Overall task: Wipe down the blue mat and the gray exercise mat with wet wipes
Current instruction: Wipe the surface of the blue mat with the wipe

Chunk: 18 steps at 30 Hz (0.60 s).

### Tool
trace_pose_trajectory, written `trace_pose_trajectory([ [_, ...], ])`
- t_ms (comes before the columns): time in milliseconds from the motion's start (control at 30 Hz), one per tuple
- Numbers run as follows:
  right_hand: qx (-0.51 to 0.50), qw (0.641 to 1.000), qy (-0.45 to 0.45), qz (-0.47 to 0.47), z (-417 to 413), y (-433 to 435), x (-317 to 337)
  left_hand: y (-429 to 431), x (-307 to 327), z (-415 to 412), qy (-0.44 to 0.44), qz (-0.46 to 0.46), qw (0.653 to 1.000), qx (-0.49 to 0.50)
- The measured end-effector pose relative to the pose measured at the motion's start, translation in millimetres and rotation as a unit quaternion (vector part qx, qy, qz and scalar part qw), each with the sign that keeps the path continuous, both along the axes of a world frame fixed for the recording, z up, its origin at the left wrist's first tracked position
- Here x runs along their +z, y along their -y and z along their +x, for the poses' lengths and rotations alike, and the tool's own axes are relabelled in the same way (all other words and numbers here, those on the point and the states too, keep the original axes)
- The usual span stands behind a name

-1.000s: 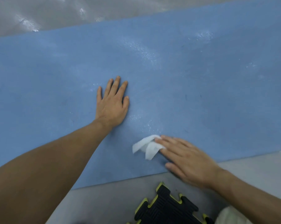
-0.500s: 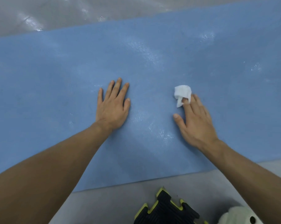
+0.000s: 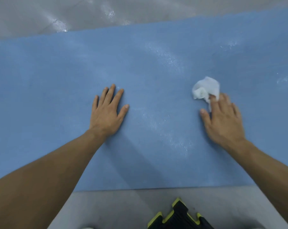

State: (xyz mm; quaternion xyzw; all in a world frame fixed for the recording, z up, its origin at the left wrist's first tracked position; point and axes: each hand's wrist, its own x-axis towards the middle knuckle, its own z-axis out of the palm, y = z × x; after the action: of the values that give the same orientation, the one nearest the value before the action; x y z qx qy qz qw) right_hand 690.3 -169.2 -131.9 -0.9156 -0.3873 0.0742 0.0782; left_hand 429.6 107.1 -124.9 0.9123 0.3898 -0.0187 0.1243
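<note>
- The blue mat [image 3: 156, 71] fills most of the view, lying flat and running from the left edge to the right edge. Pale wet streaks glisten on it, one band [image 3: 166, 60] toward the far side and another [image 3: 173, 138] between the two hands.
- A glossy gray floor [image 3: 32, 17] shows beyond the mat's far edge, with bright reflections on it. A duller gray strip [image 3: 115, 205] runs along the mat's near edge. Whether that strip is floor or another mat cannot be told.
- The left forearm [image 3: 49, 171] reaches in from the lower left corner across the mat, and the right forearm [image 3: 264, 166] comes in from the lower right.
- A black foam tile [image 3: 178, 219] with yellow jigsaw-shaped edges lies on the near gray strip at the bottom of the view, apart from the blue mat and partly cut off by the frame.
- The left hand [image 3: 107, 116] lies palm down on the mat near its middle. Its fingers are straight and slightly spread, it holds nothing, and it is well apart from the wipe.
- The right hand [image 3: 222, 123] is also palm down on the mat, to the right. Its fingers are stretched out flat, and the fingertips [image 3: 224, 98] press on the near edge of the wipe rather than curling around it. The thumb sticks out to the left, resting on the mat.
- The white wet wipe [image 3: 206, 88] is bunched into a loose wad on the blue mat, right of centre. Most of it lies just beyond the right fingertips, and a thin fold trails back beside the index finger.
</note>
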Motion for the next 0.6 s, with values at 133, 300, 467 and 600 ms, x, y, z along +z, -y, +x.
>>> trace_pose_trajectory([
  [133, -0.041, 0.999, -0.035, 0.004, 13.6, 0.6, 3.7, -0.7, -0.7, -12.5, 0.006, 0.004, 1.000, 0.030],
  [300, 0.082, 0.994, -0.076, 0.015, -57.2, -34.5, 5.0, -5.0, -0.4, -31.7, 0.006, 0.008, 0.999, 0.052],
  [467, 0.290, 0.955, -0.058, 0.036, -138.6, -42.2, 4.8, -7.2, -0.7, -44.4, 0.008, 0.007, 0.999, 0.049],
  [600, 0.282, 0.959, -0.019, 0.036, -127.3, -36.3, 3.8, -4.0, -2.9, -42.2, 0.011, 0.001, 0.998, 0.056],
])
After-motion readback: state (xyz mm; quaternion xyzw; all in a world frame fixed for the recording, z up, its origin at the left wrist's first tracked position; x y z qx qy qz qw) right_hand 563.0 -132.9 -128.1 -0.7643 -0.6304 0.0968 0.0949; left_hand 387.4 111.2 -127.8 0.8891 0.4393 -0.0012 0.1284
